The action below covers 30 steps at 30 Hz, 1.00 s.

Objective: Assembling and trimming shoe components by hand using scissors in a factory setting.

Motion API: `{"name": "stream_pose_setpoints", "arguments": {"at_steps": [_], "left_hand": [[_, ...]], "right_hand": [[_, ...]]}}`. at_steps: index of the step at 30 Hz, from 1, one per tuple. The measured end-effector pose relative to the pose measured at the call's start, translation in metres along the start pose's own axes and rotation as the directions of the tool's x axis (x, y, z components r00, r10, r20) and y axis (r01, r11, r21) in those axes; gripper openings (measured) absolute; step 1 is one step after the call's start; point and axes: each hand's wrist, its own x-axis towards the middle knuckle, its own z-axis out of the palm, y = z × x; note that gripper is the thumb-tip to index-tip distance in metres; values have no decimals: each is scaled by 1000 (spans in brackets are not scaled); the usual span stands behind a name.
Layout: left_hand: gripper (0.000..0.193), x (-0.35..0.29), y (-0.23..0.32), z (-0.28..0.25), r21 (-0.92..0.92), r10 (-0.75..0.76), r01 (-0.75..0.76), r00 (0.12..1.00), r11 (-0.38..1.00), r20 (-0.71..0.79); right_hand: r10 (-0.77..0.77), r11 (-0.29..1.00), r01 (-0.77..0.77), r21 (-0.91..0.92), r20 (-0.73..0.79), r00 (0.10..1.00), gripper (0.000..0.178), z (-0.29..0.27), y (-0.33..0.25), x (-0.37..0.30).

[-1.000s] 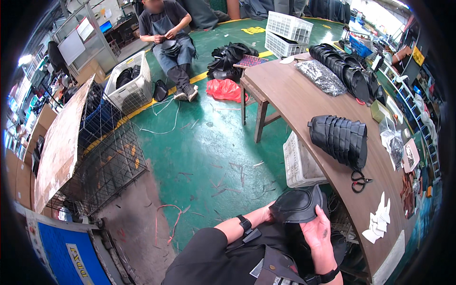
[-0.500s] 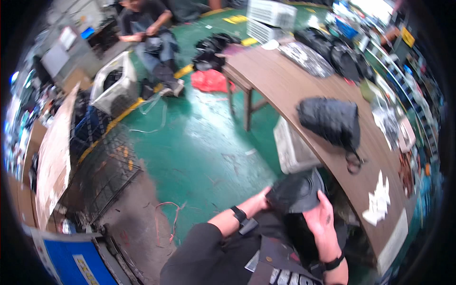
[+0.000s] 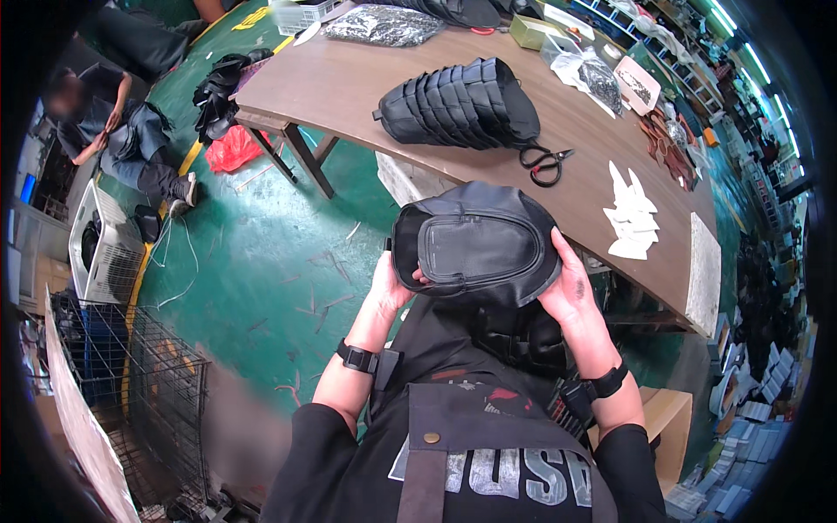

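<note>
A rounded, hollow black leather piece with a stitched oval panel is held up in front of my body. My left hand grips its left end, with fingertips showing inside the opening. On the opposite side my right hand clasps the edge, thumb on top and the other fingers hidden underneath. More black leather lies on my lap. Beyond my hands, a tapered stack of nested black leather pieces rests on its side on the brown table, beside black-handled scissors.
White cut pieces lie on the table's right part. A clear bag of dark bits sits at its far side. To the left are a wire cage, a white crate and a seated person. A cardboard box stands by my right elbow.
My view has swung to the right and closer to the table. The black leather piece is now raised and turned so its oval panel faces up, both hands still holding it.
</note>
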Motion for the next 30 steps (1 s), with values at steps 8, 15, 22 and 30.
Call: {"name": "stream_pose_setpoints", "arguments": {"at_steps": [8,15,22,30], "left_hand": [[36,-5,-4,9,-28,40,-41,999,999,-24],[77,-18,7,88,186,158,-280,857,942,490],[44,16,-1,274,747,-298,-665,712,6,636],[52,143,-14,363,-379,-622,-591,280,-712,732]], "right_hand": [[-62,998,62,31,-13,998,34,-10,-14,-9],[-318,926,302,-228,-36,948,37,-52,-63,-8],[-501,855,464,-231,-137,855,39,-108,-86,-32],[-694,719,611,-331,-290,659,17,-150,-78,-93]]}}
